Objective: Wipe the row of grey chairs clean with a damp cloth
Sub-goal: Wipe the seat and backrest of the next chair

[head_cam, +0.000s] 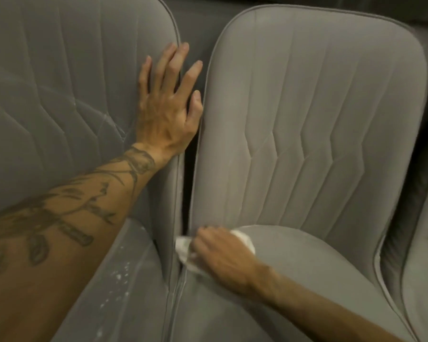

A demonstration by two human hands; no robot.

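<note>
Looking down, we are seeing white specks (120,274) on the seat of the left chair (59,82) at 7 o'clock and a third chair (425,267) showing at 4 o'clock. Our left hand (167,107) is resting flat at 11 o'clock on that left chair's backrest edge, fingers spread. Our right hand (223,257) is pressing the cloth (183,245) into the rear seat corner of the middle chair (319,107) at 6 o'clock, fingers curled over it.

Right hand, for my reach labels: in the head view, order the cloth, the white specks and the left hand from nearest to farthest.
1. cloth, in the right hand.
2. white specks, left chair's seat.
3. left hand, up on left backrest.
</note>
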